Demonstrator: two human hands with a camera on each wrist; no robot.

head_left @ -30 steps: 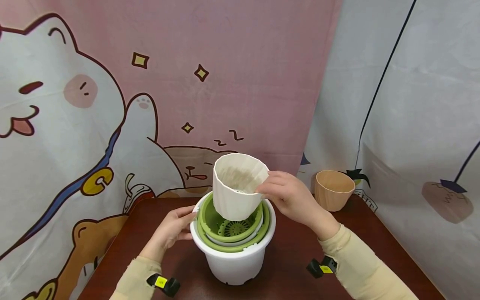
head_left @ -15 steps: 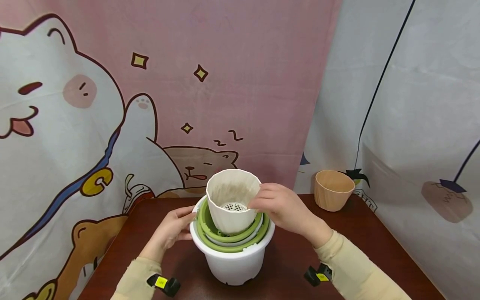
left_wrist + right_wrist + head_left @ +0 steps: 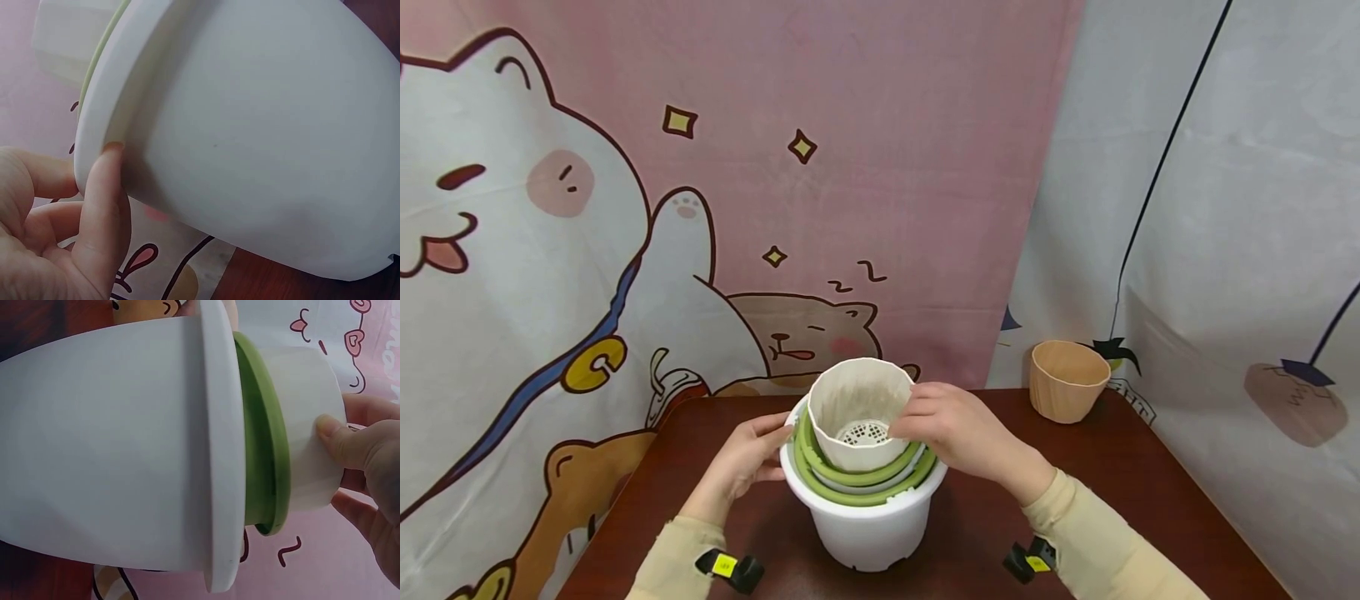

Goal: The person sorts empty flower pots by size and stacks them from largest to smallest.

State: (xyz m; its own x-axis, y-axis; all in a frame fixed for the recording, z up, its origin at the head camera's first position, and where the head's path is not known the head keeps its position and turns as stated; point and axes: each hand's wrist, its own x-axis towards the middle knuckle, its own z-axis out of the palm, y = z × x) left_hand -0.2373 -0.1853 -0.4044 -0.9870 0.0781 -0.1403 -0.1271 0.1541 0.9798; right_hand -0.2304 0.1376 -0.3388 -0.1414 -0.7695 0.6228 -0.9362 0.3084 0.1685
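A large white flowerpot point(image 3: 871, 533) stands upright on the table, with green-rimmed pots point(image 3: 862, 497) nested inside it. My left hand point(image 3: 741, 454) pinches the large pot's rim at its left side; the left wrist view has thumb and fingers on either side of that rim. A smaller cream flowerpot point(image 3: 842, 446), its floor pierced with drain holes, sits partly down inside the inner green pot. By its right rim, my right hand point(image 3: 958, 429) holds this cream pot between thumb and fingers. Its lower part is hidden within the green pot.
A peach-coloured flowerpot point(image 3: 1067, 387) stands at the table's back right corner. The dark red-brown table point(image 3: 715, 508) meets a cartoon-printed cloth point(image 3: 925, 167) at the back, and a pale cloth point(image 3: 1240, 208) hangs along the right.
My right hand has lowered the cream flowerpot from above the nested pots down into the green one, moving slightly left. The left hand has kept its grip on the large pot's rim.
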